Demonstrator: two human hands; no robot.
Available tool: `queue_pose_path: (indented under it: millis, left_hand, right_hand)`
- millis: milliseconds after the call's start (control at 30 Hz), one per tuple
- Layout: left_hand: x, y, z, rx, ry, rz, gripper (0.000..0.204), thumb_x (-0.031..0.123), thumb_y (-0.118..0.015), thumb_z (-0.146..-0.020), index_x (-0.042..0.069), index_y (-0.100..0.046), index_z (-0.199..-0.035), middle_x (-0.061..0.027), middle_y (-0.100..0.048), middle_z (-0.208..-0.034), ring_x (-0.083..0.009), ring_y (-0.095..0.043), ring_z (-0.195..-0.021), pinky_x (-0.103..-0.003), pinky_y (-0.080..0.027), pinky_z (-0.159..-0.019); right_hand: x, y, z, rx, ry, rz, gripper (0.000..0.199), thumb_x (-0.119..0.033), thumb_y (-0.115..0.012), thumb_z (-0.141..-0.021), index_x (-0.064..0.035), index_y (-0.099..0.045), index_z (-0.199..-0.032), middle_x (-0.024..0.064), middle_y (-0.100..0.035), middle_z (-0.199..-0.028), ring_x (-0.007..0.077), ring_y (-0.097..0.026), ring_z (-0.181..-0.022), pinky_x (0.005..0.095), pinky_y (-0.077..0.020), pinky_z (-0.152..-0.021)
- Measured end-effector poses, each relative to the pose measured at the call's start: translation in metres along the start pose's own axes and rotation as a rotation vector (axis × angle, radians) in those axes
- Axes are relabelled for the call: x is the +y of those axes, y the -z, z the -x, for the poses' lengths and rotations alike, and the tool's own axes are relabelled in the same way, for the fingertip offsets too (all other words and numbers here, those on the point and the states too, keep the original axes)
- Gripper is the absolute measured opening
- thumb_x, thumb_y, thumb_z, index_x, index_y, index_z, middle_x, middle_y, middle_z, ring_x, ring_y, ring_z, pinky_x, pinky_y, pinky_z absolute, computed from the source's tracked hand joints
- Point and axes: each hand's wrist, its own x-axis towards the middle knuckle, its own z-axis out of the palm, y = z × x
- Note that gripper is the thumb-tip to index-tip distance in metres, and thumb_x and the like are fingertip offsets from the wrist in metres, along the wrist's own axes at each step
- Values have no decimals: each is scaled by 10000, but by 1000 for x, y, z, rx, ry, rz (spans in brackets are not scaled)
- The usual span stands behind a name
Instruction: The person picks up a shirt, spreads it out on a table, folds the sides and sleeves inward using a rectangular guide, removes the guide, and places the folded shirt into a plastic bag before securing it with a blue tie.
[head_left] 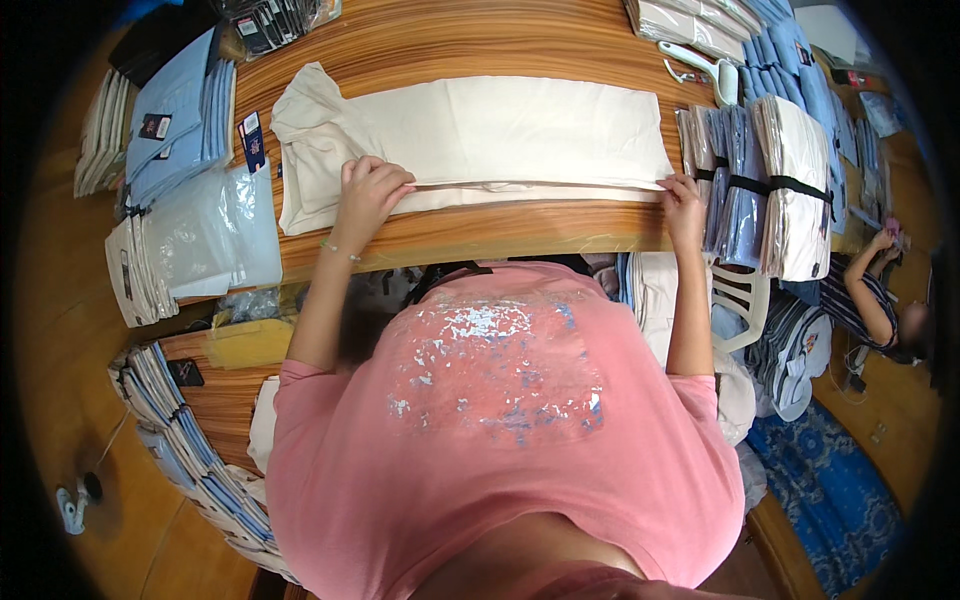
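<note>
A cream cloth garment (520,125) lies across the table in front of me, folded into a long strip. Its left end is bunched and creased, while the rest is fairly smooth. My left hand (373,190) is closed on the garment's near edge, left of its middle. At the right end, my right hand (684,205) pinches the near corner between thumb and fingers. Between my hands the upper layer's edge runs almost straight, with a strip of lower cloth showing beneath it. The garment's exact kind is unclear.
Light blue packed garments (180,110) and clear plastic bags (205,230) lie at the left. Banded stacks of packed garments (795,190) stand close by my right hand. A white-handled tool (715,72) rests behind them. Another person (870,290) is at the far right.
</note>
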Motion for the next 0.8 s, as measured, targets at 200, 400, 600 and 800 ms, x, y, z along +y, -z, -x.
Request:
queue_pose_path:
  millis: [200, 400, 600, 800]
  left_hand:
    - [5, -17, 10, -65, -41, 19, 147, 251, -629, -770, 116, -659, -820, 15, -593, -934, -202, -477, -915, -373, -304, -852]
    - [19, -34, -24, -6, -26, 74, 277, 240, -541, -836, 171, -605, -1097, -41, -478, -1238, -275, -352, -1199, -484, -237, -988]
    - [3, -67, -14, -172, -44, -105, 384, 334, -458, -879, 314, -479, -1262, -7, -295, -1430, -276, -206, -1336, -548, -117, -1065]
    - [1, -68, -11, -131, -68, -91, 423, 322, -489, -856, 336, -460, -1278, -9, -263, -1446, -290, -182, -1345, -570, -144, -1049]
  right_hand:
    - [20, -21, -8, -93, 17, 192, 135, 4, -563, -735, -11, -649, -838, 172, -574, -934, 339, -560, -883, 383, -455, -787]
    - [16, -57, -116, 356, -76, 255, 284, -167, -549, -790, -83, -540, -1061, 183, -571, -989, 344, -547, -917, 417, -449, -795]
    - [-6, -67, -148, 139, -89, 600, 371, -102, -571, -732, -102, -524, -1100, 159, -554, -1062, 351, -517, -986, 491, -448, -762]
    - [-216, -167, -183, -14, 734, 228, 324, -118, -621, -702, -105, -611, -1025, 94, -574, -1054, 280, -513, -1003, 445, -437, -786]
